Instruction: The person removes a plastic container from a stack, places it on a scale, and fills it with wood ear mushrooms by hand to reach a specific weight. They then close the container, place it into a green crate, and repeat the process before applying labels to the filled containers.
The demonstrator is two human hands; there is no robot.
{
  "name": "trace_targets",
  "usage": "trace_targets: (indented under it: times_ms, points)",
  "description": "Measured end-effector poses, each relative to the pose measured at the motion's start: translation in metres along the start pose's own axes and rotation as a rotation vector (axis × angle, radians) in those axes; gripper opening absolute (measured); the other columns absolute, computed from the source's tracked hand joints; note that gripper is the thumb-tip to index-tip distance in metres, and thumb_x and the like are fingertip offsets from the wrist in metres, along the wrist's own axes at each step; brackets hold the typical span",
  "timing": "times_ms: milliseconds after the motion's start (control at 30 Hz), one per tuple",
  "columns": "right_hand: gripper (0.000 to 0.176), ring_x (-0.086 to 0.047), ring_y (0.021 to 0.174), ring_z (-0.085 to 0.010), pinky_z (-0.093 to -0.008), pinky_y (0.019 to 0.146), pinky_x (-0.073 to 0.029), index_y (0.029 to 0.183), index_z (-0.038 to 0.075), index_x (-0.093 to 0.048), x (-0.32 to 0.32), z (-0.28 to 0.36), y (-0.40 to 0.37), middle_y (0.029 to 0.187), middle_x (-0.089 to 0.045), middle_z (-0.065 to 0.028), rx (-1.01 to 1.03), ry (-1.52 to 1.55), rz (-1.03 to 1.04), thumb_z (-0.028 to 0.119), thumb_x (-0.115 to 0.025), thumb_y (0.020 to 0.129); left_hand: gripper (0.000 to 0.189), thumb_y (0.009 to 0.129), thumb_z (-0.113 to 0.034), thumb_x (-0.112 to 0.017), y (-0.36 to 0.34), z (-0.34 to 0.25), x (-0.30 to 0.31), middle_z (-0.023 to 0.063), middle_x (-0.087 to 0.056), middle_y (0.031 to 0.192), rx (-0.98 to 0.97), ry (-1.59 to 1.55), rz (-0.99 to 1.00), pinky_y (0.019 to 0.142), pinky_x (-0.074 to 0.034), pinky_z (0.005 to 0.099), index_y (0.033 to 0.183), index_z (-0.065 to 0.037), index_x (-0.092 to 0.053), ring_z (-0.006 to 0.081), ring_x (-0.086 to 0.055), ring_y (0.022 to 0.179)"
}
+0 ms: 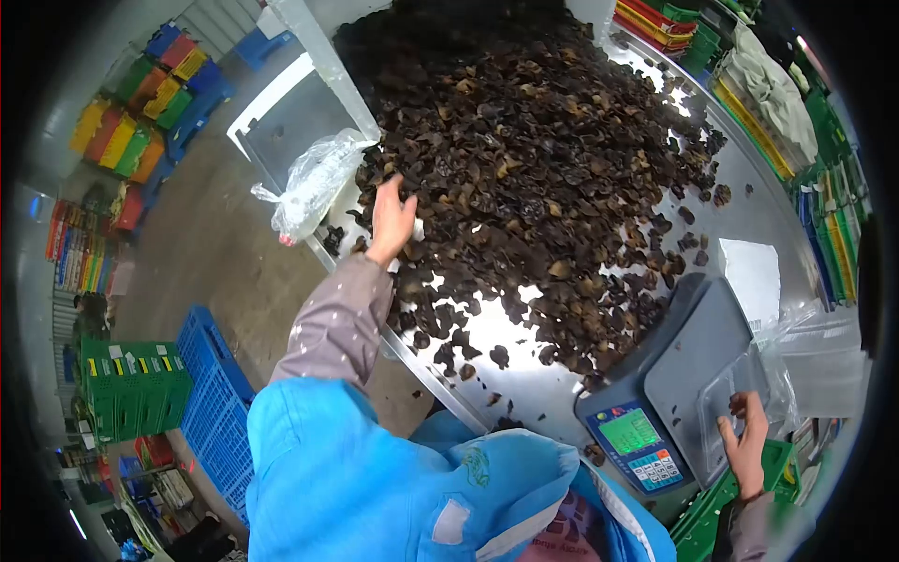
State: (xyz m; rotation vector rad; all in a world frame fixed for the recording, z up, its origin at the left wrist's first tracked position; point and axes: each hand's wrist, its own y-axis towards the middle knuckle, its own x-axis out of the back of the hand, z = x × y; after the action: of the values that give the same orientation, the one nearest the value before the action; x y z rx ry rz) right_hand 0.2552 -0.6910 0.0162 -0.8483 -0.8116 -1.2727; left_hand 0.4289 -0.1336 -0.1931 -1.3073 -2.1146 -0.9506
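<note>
A large heap of dark brown, dried, flaky pieces (524, 140) covers much of a shiny metal table (492, 337). My left hand (391, 220) reaches to the heap's left edge, fingers slightly apart, with nothing visible in it. On the right, my right hand (746, 440) is at a clear plastic tray (716, 421) on the plate of a grey digital scale (688, 365), its thumb and fingers around the tray's edge. The scale's green display (629, 432) is lit, but its digits are too small to read.
A clear plastic bag (314, 187) hangs at the table's left edge. White paper (751, 281) lies behind the scale. Blue pallets (211, 403) and green crates (136, 389) stand on the left; more crates (655, 28) are at the upper right.
</note>
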Motion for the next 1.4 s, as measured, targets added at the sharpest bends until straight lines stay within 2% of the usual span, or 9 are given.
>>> trace_targets:
  times_ms: [167,367,533,767,933,1067,1133,1200,1400]
  points:
    - [0.023,-0.053,0.071,-0.0295,-0.0348,0.064,-0.044,0.085,-0.001,-0.052,-0.045,0.064,0.062,0.078,-0.051,-0.0143,0.140,-0.013,0.016,0.003,-0.065,0.068,0.068,0.072,-0.043,-0.064,0.046,-0.055,-0.050,0.0184,-0.047,0.118,0.185,0.135,0.199,0.092,-0.037,0.0506,0.132,-0.023,-0.040,0.0406,-0.042,0.111]
    - [0.018,-0.053,0.074,-0.0343,-0.0396,0.063,-0.044,0.085,0.002,-0.052,-0.111,0.119,0.153,0.081,-0.051,-0.0140,0.331,-0.058,0.111,0.013,-0.064,0.076,0.056,0.068,-0.020,-0.070,-0.015,-0.112,-0.057,0.0081,-0.046,0.115,-0.395,-0.080,0.556,0.086,-0.039,0.0432,0.121,-0.020,-0.051,0.0313,-0.042,0.104]
    - [0.019,-0.056,0.084,-0.0344,-0.0403,0.071,-0.045,0.090,0.004,-0.055,-0.146,0.109,0.231,0.086,-0.056,-0.0156,0.251,-0.048,0.204,0.015,-0.063,0.077,0.047,0.065,-0.002,-0.062,-0.060,-0.101,-0.020,0.0061,-0.049,0.118,-0.779,-0.003,0.546,0.089,-0.036,0.0426,0.109,-0.016,-0.057,0.0325,-0.042,0.111]
    - [0.049,-0.057,0.103,-0.0340,-0.0383,0.087,-0.044,0.115,0.003,-0.054,-0.176,0.048,0.356,0.113,-0.058,-0.0193,0.167,-0.061,0.014,0.035,-0.063,0.079,0.044,0.066,0.011,-0.058,-0.051,-0.063,0.037,0.0133,-0.049,0.120,-0.371,-0.210,0.624,0.093,-0.041,0.0395,0.106,-0.006,-0.059,0.0360,-0.044,0.114]
    - [0.075,-0.048,0.116,-0.0368,-0.0386,0.096,-0.040,0.123,0.000,-0.050,-0.246,0.076,0.397,0.122,-0.051,-0.0252,0.099,0.080,0.014,0.056,-0.061,0.075,0.061,0.073,0.000,-0.062,-0.039,-0.048,0.041,0.0211,-0.036,0.128,-0.043,-0.209,0.500,0.098,-0.036,0.0393,0.129,-0.003,-0.037,0.0379,-0.040,0.118]
    - [0.058,-0.051,0.102,-0.0332,-0.0384,0.088,-0.042,0.112,0.010,-0.058,-0.239,0.168,0.308,0.107,-0.055,-0.0172,0.244,-0.095,0.182,0.042,-0.072,0.065,0.082,0.071,-0.008,-0.069,-0.027,-0.052,0.032,0.0211,-0.034,0.131,0.375,-0.540,0.592,0.100,-0.035,0.0385,0.139,-0.004,-0.024,0.0357,-0.037,0.122]
    - [0.051,-0.048,0.101,-0.0357,-0.0417,0.083,-0.047,0.107,0.017,-0.061,-0.247,0.182,0.269,0.120,-0.048,-0.0112,0.497,-0.085,0.108,0.037,-0.074,0.062,0.086,0.069,-0.009,-0.072,-0.028,-0.052,0.024,0.0202,-0.034,0.133,0.334,-0.507,0.617,0.102,-0.034,0.0385,0.140,-0.006,-0.022,0.0357,-0.036,0.123]
    - [0.047,-0.045,0.102,-0.0339,-0.0466,0.083,-0.042,0.104,0.020,-0.062,-0.248,0.195,0.231,0.121,-0.047,-0.0082,0.468,0.064,0.196,0.031,-0.075,0.060,0.088,0.067,-0.008,-0.074,-0.032,-0.058,0.022,0.0190,-0.035,0.132,-0.027,-0.324,0.670,0.102,-0.033,0.0393,0.139,-0.008,-0.024,0.0356,-0.036,0.123]
    - [0.037,-0.044,0.103,-0.0289,-0.0430,0.082,-0.037,0.098,0.020,-0.065,-0.234,0.183,0.139,0.122,-0.047,-0.0059,0.502,-0.094,0.298,0.022,-0.074,0.062,0.066,0.064,-0.003,-0.072,-0.073,-0.077,0.040,0.0176,-0.037,0.128,-0.165,-0.219,0.855,0.100,-0.033,0.0403,0.125,-0.012,-0.048,0.0370,-0.037,0.119]
